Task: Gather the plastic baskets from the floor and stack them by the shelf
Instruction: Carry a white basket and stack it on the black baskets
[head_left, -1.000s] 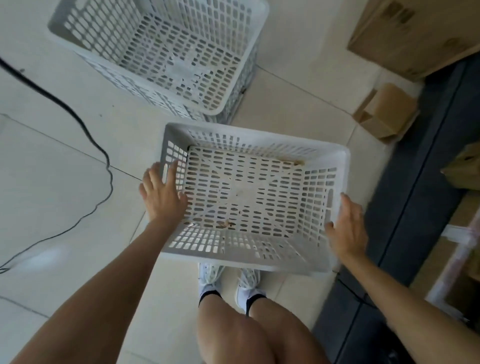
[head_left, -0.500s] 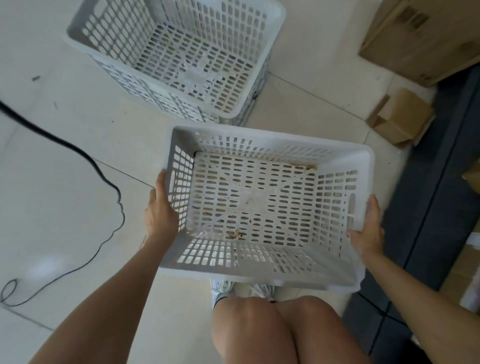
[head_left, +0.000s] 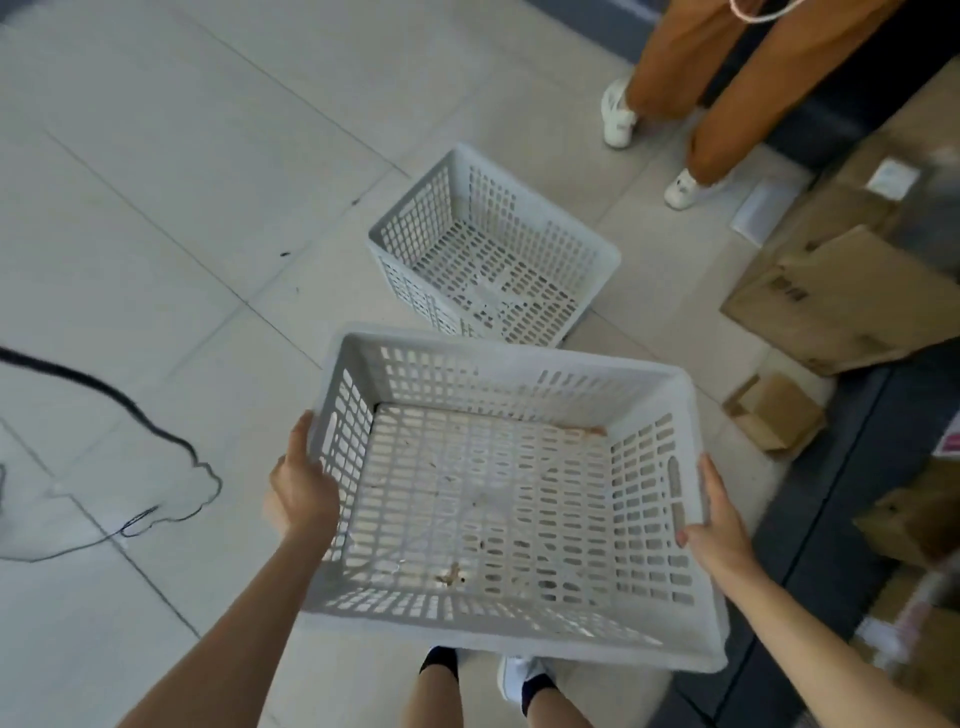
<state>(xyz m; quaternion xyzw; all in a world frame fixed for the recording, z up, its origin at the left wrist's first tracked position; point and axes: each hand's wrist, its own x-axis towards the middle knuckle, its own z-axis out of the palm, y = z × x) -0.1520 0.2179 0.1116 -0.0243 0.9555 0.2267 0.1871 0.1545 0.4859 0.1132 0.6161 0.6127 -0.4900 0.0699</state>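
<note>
At the bottom of the frame, the left hand (head_left: 300, 488) and the right hand (head_left: 716, 525) each press on one short side of the near basket (head_left: 498, 519), fingers closed around the rim, so it hangs level above the person's feet. I think this even grip keeps it from tilting while it is carried. Above the middle of the frame, the second basket (head_left: 493, 249) rests on the floor (head_left: 156, 182), probably the stack's base. A cable (head_left: 130, 415) at left could catch a foot. Cardboard boxes (head_left: 841, 296) lie at right.
</note>
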